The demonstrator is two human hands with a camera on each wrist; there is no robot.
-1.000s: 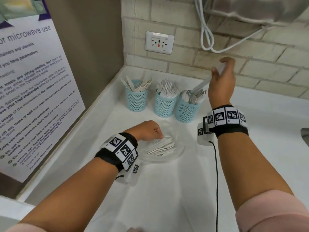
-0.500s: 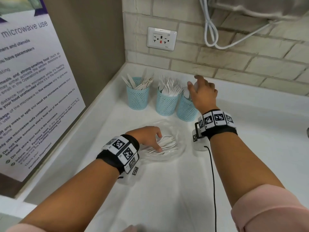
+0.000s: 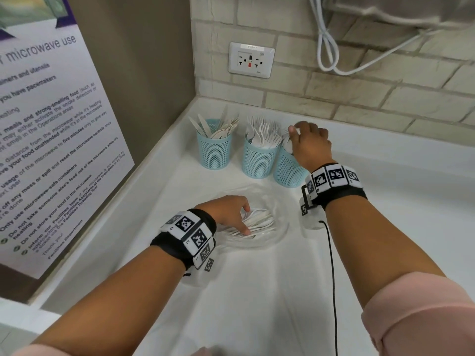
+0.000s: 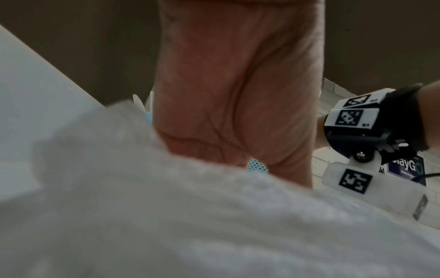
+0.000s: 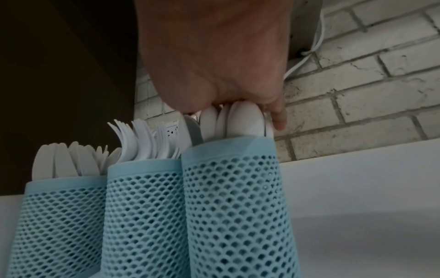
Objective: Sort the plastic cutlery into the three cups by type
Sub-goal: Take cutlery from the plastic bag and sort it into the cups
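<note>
Three blue mesh cups stand in the counter's back corner: the left cup (image 3: 214,150) holds knives, the middle cup (image 3: 258,160) forks, the right cup (image 3: 286,172) spoons. My right hand (image 3: 300,129) is on top of the right cup. In the right wrist view its fingers (image 5: 276,116) curl over a white spoon (image 5: 245,120) that stands among the others. Nearer me, a clear plate (image 3: 280,235) holds a pile of white cutlery (image 3: 262,222). My left hand (image 3: 245,219) rests its spread fingertips on that pile. The left wrist view shows only my palm (image 4: 238,94) and the blurred plate.
A brick wall with a power outlet (image 3: 251,60) and a hanging white cable (image 3: 326,47) runs behind the cups. A microwave notice (image 3: 38,140) covers the left wall. A black cord (image 3: 332,278) trails from my right wrist over the white counter (image 3: 257,304).
My right hand came down from above with the spoon and lowered it into the right cup. My left hand's fingers spread out over the pile on the plate.
</note>
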